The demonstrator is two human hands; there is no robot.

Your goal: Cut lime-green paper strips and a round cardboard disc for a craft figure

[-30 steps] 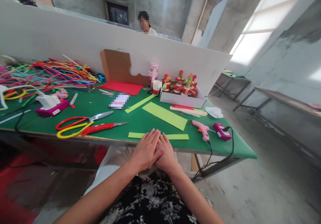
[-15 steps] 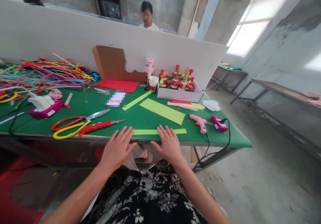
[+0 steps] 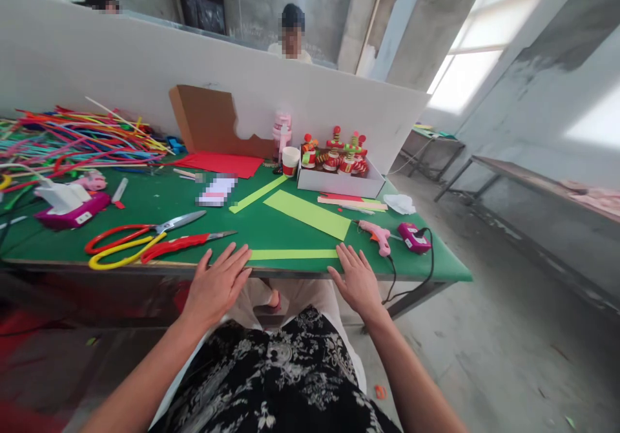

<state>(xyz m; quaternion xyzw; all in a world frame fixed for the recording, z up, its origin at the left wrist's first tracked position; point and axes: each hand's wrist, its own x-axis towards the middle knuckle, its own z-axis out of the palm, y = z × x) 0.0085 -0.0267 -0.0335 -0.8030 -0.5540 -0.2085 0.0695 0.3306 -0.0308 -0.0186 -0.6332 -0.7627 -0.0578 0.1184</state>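
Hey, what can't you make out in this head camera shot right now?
All in the head view:
Light-green front strip: both ends, hidden under the left hand and right hand.
Pipe cleaners: the pile's far left, cut off by the picture's left edge.
Red-and-green figures: their lower parts, hidden behind the white box's front wall.
Phone-like rectangle: its surface, blurred by pixelation.

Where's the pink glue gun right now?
In the head view, the pink glue gun lies right of centre, beyond the right hand, between the wide lime sheet and the purple block.
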